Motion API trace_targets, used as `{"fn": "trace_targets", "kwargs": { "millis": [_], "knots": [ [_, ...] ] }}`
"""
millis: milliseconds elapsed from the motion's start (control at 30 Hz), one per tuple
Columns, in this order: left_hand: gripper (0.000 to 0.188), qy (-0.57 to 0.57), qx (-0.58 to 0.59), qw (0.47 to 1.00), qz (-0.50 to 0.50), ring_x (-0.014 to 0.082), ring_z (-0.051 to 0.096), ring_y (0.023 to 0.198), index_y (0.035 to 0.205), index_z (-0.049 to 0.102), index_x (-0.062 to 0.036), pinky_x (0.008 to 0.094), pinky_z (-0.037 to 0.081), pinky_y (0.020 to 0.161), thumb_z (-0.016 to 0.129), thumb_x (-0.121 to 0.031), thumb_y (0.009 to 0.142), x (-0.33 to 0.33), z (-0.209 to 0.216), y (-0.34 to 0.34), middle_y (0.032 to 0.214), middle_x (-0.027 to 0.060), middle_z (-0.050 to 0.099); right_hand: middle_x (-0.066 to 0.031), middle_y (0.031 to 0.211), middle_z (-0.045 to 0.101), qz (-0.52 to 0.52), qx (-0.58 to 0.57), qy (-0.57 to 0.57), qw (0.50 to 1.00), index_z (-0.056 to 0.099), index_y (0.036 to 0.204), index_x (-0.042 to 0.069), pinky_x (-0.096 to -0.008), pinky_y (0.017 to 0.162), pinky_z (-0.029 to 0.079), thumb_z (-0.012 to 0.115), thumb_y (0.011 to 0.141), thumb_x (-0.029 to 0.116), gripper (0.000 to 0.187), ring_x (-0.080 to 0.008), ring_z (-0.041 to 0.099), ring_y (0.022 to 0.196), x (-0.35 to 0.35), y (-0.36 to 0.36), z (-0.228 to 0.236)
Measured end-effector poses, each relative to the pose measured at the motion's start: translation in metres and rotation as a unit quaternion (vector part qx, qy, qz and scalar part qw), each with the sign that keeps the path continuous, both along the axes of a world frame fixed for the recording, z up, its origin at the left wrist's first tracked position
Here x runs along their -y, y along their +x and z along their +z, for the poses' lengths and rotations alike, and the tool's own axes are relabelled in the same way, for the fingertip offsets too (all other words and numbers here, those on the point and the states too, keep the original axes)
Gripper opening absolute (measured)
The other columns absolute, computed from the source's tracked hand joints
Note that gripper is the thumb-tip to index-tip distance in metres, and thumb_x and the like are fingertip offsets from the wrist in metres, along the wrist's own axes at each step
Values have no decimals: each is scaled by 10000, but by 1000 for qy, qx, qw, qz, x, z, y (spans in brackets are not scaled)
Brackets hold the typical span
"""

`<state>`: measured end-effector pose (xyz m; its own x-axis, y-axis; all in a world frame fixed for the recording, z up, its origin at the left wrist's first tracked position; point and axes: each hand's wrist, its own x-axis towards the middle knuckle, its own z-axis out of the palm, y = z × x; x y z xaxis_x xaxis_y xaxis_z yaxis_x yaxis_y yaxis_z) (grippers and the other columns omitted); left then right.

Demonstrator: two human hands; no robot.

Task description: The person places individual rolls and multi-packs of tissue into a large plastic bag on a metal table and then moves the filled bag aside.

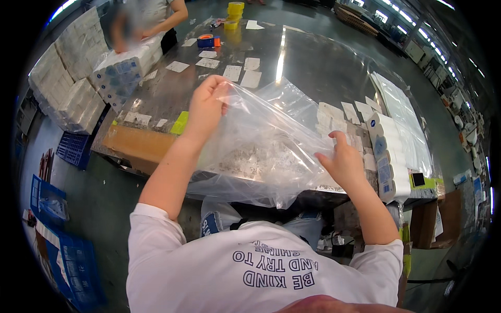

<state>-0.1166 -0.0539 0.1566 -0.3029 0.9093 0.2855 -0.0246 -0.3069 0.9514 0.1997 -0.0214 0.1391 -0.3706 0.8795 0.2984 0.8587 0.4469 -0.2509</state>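
A large clear plastic bag (255, 130) hangs spread out above the near edge of the metal table, its lower part drooping over that edge. My left hand (207, 104) is closed on the bag's upper left corner, pinching the film. By the bag's right side is my right hand (345, 166), its thumb and forefinger apart with a gap between them. The thumb lies close to the film; whether it touches cannot be made out. Just right of that hand stands a wrapped pack of white paper rolls (385, 156).
Loose paper labels (209, 63) lie scattered on the metal table (308, 57). A tape dispenser (209, 41) and yellow tape rolls (235, 11) sit farther back. Flat plastic bags (409, 125) are stacked at right. Another person (156, 21) handles a roll pack (122, 68). Blue crates (78, 261) stand left.
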Motion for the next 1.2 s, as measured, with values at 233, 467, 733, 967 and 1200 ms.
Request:
{"fn": "trace_targets", "kwargs": {
  "millis": [233, 467, 733, 967, 1200],
  "knots": [
    [252, -134, -502, 812, -267, 332, 606, 695, 1076, 543, -139, 419, 462, 639, 641, -253, 874, 94, 21, 57, 767, 126, 617, -223, 965, 682, -253, 42, 94, 962, 587, 1139, 90, -474, 770, 510, 552, 829, 94, 311, -393, 657, 918, -132, 119, -29],
    [180, -213, -713, 654, 136, 374, 642, 947, 986, 622, -58, 476, 506, 801, 532, -126, 845, -55, -1, -118, 963, 174, 674, -200, 1049, 671, -247, 258, -63, 932, 690, 1003, 58, -478, 853, 500, 520, 825, 125, 255, -371, 643, 992, -168, 198, -13],
    [250, 175, -677, 478, 531, 235, 658, 635, 985, 658, -50, 304, 526, 596, 530, -248, 902, -7, 220, -199, 734, 109, 666, -204, 1083, 649, -96, -184, 556, 805, 626, 1111, 53, -456, 834, 503, 463, 871, 50, 290, -375, 634, 972, -76, 172, 184],
    [346, -238, -790, 562, 61, 323, 651, 943, 1099, 690, -168, 444, 519, 791, 501, -53, 833, -19, -23, -147, 973, 137, 693, -195, 981, 682, -128, 221, -98, 962, 728, 967, 102, -444, 846, 497, 531, 844, 91, 233, -360, 641, 969, -123, 153, -57],
    [253, -216, -749, 622, 82, 351, 628, 960, 983, 720, -106, 438, 499, 832, 578, -71, 776, -5, -13, -104, 998, 166, 650, -153, 827, 683, -174, -220, -168, 945, 651, 1166, 85, -315, 713, 515, 576, 800, 9, 382, -223, 661, 766, -118, 144, -68]
  ]
}}
